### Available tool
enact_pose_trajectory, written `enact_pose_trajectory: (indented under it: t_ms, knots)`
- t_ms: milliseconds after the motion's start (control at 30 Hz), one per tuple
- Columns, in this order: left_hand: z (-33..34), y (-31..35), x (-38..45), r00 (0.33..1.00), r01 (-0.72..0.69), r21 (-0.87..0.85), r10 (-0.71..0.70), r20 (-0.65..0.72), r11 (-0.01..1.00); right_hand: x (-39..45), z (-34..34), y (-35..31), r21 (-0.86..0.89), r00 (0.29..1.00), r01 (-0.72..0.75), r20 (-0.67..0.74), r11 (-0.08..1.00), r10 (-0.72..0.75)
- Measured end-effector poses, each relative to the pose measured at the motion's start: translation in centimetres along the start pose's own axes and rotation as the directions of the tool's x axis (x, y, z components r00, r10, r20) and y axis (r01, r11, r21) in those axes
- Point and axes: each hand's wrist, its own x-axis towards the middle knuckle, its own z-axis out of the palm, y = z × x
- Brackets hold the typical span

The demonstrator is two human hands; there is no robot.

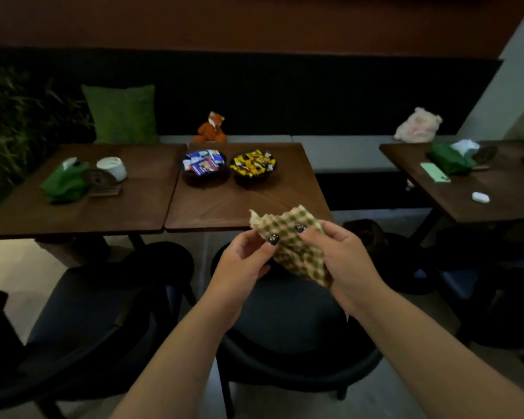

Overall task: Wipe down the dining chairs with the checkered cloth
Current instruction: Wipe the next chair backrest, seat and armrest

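My left hand [239,261] and right hand [342,258] both pinch the checkered cloth [291,237], held up in the air between them above a dark round dining chair [285,322]. Beyond, two bowls of wrapped sweets [229,167] sit on the wooden counter [239,204]; a fox toy [211,128] sits on the bench behind.

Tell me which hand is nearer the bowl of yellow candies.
Left. The left hand sits almost straight below the bowl of yellow candies; the right hand is further right. Both hold the checkered cloth.
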Motion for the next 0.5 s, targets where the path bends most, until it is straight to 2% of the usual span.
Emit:
enact_pose_trajectory:
  t_ms: [167, 300, 500]
  knots:
    - [-6.6, 3.5, -3.1, 0.993, -0.111, -0.088, 0.108, -0.038, 0.990, -2.5, 7.2, 0.5, -0.096, 0.999, 0.019, 0.031, 0.995, -0.016]
    - [-14.7, 5.8, -5.4, 0.987, -0.158, -0.009, 0.157, -0.017, 0.987, -4.2, 14.8, 2.9, -0.208, 0.993, 0.108, -0.020, 0.972, -0.114]
    - [-24.5, 9.1, -8.3, 0.983, -0.178, 0.086, 0.181, -0.031, 0.980, -6.1, 23.9, 3.6, -0.391, 0.959, 0.271, 0.187, 0.880, -0.212]
